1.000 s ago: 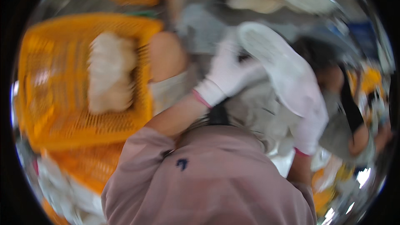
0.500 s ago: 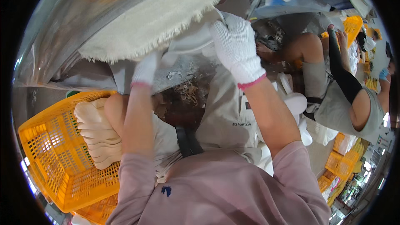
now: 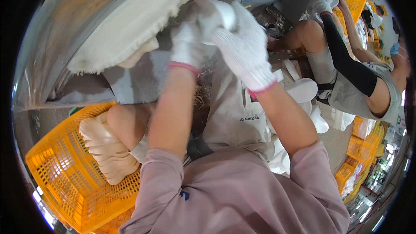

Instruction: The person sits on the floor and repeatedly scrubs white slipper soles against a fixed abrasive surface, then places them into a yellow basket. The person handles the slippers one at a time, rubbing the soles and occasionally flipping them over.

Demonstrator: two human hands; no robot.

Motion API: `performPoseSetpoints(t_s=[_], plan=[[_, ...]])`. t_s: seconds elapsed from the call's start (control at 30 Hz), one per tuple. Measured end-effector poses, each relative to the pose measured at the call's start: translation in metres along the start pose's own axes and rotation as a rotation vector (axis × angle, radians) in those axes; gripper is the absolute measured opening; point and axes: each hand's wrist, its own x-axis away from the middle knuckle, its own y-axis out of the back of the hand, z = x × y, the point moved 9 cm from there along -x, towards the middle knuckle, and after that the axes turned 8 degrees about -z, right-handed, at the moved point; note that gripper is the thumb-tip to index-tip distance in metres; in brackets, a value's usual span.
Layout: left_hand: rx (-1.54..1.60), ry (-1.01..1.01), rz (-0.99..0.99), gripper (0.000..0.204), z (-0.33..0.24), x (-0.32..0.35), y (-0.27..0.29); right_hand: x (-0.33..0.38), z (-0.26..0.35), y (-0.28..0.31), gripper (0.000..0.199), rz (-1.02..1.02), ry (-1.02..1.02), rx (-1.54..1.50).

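Both my hands wear white knit gloves with pink cuffs. My left hand [image 3: 187, 43] and my right hand [image 3: 245, 50] together grip a white shoe sole [image 3: 216, 15] and hold it up against a large cream buffing wheel [image 3: 130, 24] with a frayed edge. The sole is mostly hidden by my fingers. The wheel sits under a curved metal guard [image 3: 56, 30] at the upper left.
A yellow plastic crate [image 3: 65, 177] at my lower left holds a stack of cream soles [image 3: 106, 147]. More white soles [image 3: 303, 91] lie to my right. Another person [image 3: 346, 65] sits at the right with a black sleeve. Yellow crates [image 3: 359, 147] stand far right.
The view swung up from the crate to the wheel. My hands rose and came together on the sole against the wheel.
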Motion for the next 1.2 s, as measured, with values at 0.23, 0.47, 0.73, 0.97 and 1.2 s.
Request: performPoseSetpoints(t_s=[0.23, 0.47, 0.73, 0.97, 1.2], plan=[[-0.433, -0.105, 0.247, 0.067, -0.051, 0.063, 0.09, -0.029, -0.026, -0.092, 0.056, 0.383, 0.03, 0.134], [-0.346, -0.568, 0.333, 0.036, -0.032, 0.061, 0.003, 0.047, 0.064, -0.011, 0.065, 0.331, 0.579, 0.348], [0.543, 0.295, 0.187, 0.067, -0.031, 0.111, 0.067, 0.142, 0.073, -0.042, 0.06, 0.67, 0.742, 0.315], [0.13, -0.22, -0.113, 0.053, -0.036, 0.025, 0.112, 0.105, 0.073, -0.095, 0.043, 0.491, 0.489, 0.212], [0.093, -0.356, 0.214, 0.041, -0.065, 0.055, 0.097, 0.086, 0.091, -0.093, 0.03, 0.298, 0.445, 0.181]])
